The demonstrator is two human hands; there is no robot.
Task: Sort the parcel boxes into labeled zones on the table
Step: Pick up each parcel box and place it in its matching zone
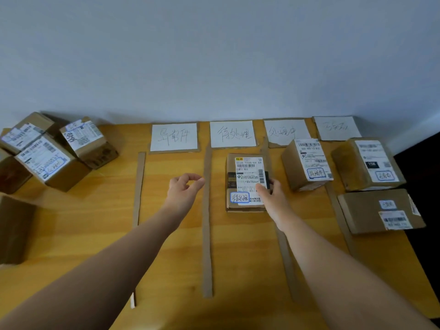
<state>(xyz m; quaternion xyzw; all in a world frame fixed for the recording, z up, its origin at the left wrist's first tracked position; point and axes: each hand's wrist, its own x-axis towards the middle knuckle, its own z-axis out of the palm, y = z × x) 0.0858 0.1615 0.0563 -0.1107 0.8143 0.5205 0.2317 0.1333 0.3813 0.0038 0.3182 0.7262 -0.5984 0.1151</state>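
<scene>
Head view, right hand [271,196] resting on flat parcel [245,177] (grip unclear), left hand [184,186] loosely curled, empty, zone labels illegible.

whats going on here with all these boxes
A person is sorting parcels into card-labelled lanes on a wooden table. The right hand rests on a flat box in the second lane; the left hand hovers empty. Three boxes sit further right, and an unsorted pile waits at far left.

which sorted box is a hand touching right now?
The flat box in the second zone from the left: the right hand rests on its label. The three boxes in the zones further right are untouched; the left hand touches nothing.
</scene>
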